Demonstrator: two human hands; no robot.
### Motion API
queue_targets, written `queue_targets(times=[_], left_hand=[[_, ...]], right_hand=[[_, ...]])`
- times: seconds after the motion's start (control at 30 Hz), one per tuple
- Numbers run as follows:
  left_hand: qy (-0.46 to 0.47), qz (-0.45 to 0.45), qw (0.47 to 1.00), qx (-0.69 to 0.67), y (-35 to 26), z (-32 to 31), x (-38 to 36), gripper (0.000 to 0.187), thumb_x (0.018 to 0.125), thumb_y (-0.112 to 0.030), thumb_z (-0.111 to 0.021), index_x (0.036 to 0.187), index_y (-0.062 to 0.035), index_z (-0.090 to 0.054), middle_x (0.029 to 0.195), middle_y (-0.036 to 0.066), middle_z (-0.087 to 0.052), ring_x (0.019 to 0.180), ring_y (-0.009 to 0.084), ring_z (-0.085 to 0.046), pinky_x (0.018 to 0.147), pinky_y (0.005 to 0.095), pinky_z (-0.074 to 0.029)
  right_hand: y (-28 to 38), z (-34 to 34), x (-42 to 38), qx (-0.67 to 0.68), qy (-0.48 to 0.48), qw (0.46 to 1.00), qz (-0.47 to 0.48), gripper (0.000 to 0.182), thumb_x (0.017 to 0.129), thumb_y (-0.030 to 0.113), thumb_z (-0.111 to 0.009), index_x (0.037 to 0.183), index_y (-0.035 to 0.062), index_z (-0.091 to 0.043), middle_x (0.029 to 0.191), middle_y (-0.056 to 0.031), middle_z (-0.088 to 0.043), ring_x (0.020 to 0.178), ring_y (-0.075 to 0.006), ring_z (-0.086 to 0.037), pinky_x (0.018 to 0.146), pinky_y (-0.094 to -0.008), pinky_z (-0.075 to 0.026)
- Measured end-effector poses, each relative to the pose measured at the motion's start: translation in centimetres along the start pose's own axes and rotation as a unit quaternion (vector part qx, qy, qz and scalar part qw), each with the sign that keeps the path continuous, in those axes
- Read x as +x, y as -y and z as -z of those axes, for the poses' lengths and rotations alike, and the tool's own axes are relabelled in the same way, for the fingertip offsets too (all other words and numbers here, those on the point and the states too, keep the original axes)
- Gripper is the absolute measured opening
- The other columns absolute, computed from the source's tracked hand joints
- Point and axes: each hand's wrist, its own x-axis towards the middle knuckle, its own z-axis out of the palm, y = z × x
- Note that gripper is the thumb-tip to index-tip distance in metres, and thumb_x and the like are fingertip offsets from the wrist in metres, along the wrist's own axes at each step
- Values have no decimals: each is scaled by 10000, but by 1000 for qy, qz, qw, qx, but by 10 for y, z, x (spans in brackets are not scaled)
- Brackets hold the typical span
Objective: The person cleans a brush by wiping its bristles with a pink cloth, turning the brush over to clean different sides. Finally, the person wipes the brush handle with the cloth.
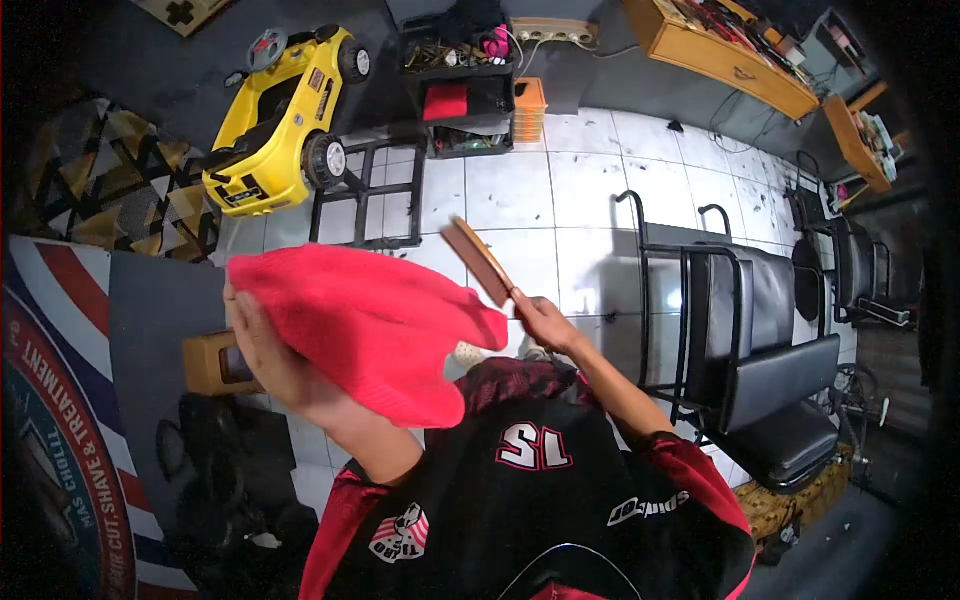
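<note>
A bright red knitted cloth [360, 320] with a ribbed edge hangs from my left hand [265, 350], which grips its left side with the fingers partly hidden. Loose folds of it spread to the right and down over my forearm. My right hand [545, 322] is closed round the end of a wooden brush [477, 262] with a row of brown bristles. The brush points up and to the left, just off the cloth's right corner. Both hands are in front of my black shirt, above the tiled floor.
A black metal-framed chair [745, 280] stands to the right. At the upper left is a yellow toy car [275, 125] on a black frame [400, 190]. Behind are a black shelf [465, 100] and a wooden drawer table [735, 62]. Dark hair clippings dot the white tiles [590, 180].
</note>
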Motion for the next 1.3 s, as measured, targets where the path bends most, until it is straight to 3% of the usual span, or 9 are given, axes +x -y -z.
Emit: queue_targets(times=[0.13, 0.2, 0.33, 0.47, 0.63, 0.77, 0.9, 1.07, 1.3], left_hand=[[16, 13, 999, 35, -1, -16, 0, 424, 908, -181, -420, 1271, 26, -349, 1115, 161, -472, 1030, 249, -510, 910, 371, -421], [46, -201, 964, 170, 12, -12, -6, 475, 895, -243, -450, 1271, 27, -349, 1154, 174, -462, 1049, 269, -505, 914, 377, -419], [-90, -212, 949, 214, -11, -11, -14, 552, 838, -210, -473, 1299, 47, -315, 1293, 249, -366, 1135, 338, -446, 893, 452, -424], [-84, -117, 967, 212, -3, 21, -15, 574, 813, -162, -534, 1302, 40, -312, 1298, 222, -369, 1110, 319, -468, 903, 404, -430], [-106, -47, 986, 119, -2, 13, -11, 580, 810, -101, -556, 1314, 28, -300, 1277, 190, -403, 1085, 276, -491, 892, 336, -436], [-136, 84, 986, -56, -19, -16, -4, 420, 858, -89, -508, 1241, 8, -368, 1091, 134, -513, 946, 196, -535, 791, 281, -452], [-5, 132, 983, -126, -14, -38, 0, 149, 903, -135, -463, 1011, -46, -413, 828, 44, -521, 705, 109, -513, 641, 264, -446], [0, 113, 993, -45, -5, -58, -8, 146, 910, -137, -440, 1013, -32, -440, 888, 71, -528, 792, 96, -492, 725, 233, -413], [34, 29, 996, -81, -12, -24, 6, 189, 920, -151, -427, 1020, -15, -511, 952, 72, -551, 765, 103, -542, 669, 235, -454]], right_hand=[[66, -34, -42, 124, 140, 936, 300, 551, 917, 496, -278, 625, 45, -398, 540, 20, -371, 479, -91, -334, 432, -248, -290], [67, -43, -37, 78, 208, 916, 334, 532, 921, 486, -280, 632, 46, -358, 548, 18, -350, 491, -97, -326, 446, -250, -294], [-12, -34, 32, -205, 165, 955, 138, 690, 865, 598, -290, 695, -6, -576, 599, -114, -546, 600, -212, -540, 599, -344, -441], [-113, 0, 68, -445, 87, 891, -7, 771, 832, 650, -238, 835, -13, -632, 835, -271, -591, 852, -415, -561, 768, -452, -436], [-146, 12, 46, -396, -70, 913, -73, 793, 805, 677, -283, 814, -36, -628, 824, -238, -613, 845, -354, -597, 748, -420, -463], [-118, 14, 53, -280, -47, 959, -24, 780, 829, 643, -292, 744, -63, -614, 683, -268, -586, 743, -381, -596, 684, -419, -455], [4, -5, -2, 65, 6, 995, 80, 594, 906, 505, -316, 653, 17, -540, 479, 26, -397, 412, -87, -356, 387, -249, -301], [69, -35, -52, 149, 107, 922, 341, 434, 938, 349, -372, 747, -17, -506, 597, 30, -400, 578, -65, -350, 502, -233, -329], [-38, -32, 37, -320, 73, 933, 149, 577, 891, 505, -340, 861, 2, -621, 749, -197, -610, 731, -319, -587, 673, -374, -455]])
